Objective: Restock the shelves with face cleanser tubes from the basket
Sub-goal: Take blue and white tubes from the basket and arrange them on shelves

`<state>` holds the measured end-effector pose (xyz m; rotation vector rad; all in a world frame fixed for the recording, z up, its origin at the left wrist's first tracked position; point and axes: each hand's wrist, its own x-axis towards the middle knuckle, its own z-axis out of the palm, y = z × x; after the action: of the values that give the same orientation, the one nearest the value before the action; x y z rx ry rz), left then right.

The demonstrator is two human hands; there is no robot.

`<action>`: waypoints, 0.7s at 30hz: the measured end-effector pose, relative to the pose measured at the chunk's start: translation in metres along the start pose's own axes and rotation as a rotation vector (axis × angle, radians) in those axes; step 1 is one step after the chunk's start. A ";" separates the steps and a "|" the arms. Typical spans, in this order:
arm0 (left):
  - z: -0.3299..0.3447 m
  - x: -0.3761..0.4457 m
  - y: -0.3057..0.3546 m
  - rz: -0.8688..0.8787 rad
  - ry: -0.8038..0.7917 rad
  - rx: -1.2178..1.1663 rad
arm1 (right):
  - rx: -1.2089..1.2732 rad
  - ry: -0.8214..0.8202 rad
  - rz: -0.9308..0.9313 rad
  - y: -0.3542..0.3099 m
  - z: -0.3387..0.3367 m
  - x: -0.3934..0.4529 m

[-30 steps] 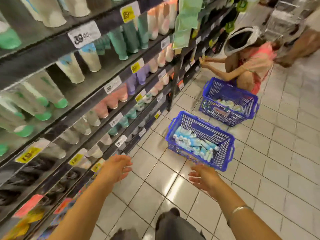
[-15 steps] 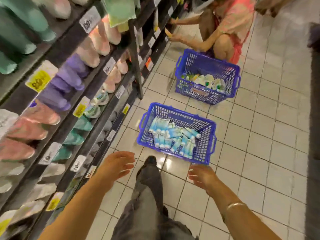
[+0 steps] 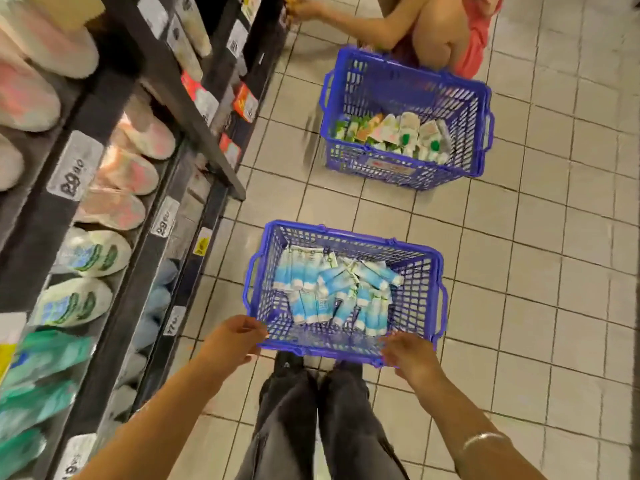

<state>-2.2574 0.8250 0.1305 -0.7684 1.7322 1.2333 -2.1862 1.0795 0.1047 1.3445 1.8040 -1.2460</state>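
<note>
While both forearms reach down from the bottom edge, the left hand and right hand sit at the near rim of the blue basket at frame centre. Whether the fingers grip the rim or only touch it cannot be told; they look loosely curled. Blue-white cleanser tubes lie heaped inside. The shelves fill the left side. A second basket stands upper right on the tiled floor.

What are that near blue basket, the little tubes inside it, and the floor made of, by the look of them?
The near basket looks like moulded plastic: uniform blue, open lattice walls. The tubes seem soft plastic, printed blue and white with crimped flat ends, though blur leaves that open. The floor looks like glazed ceramic tile: pale glossy squares with dark grout lines.
</note>
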 end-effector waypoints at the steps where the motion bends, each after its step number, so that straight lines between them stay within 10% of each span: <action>1: 0.002 0.020 -0.005 -0.008 0.007 0.029 | -0.043 0.003 0.008 0.004 0.003 0.017; 11: 0.082 0.221 -0.082 -0.091 0.034 0.102 | -0.407 -0.019 0.007 0.070 0.053 0.221; 21: 0.140 0.364 -0.088 0.175 0.375 0.463 | -0.261 0.155 0.126 0.151 0.098 0.355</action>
<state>-2.3056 0.9274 -0.2526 -0.6011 2.3231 0.7727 -2.1732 1.1475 -0.2877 1.4110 1.8786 -0.8278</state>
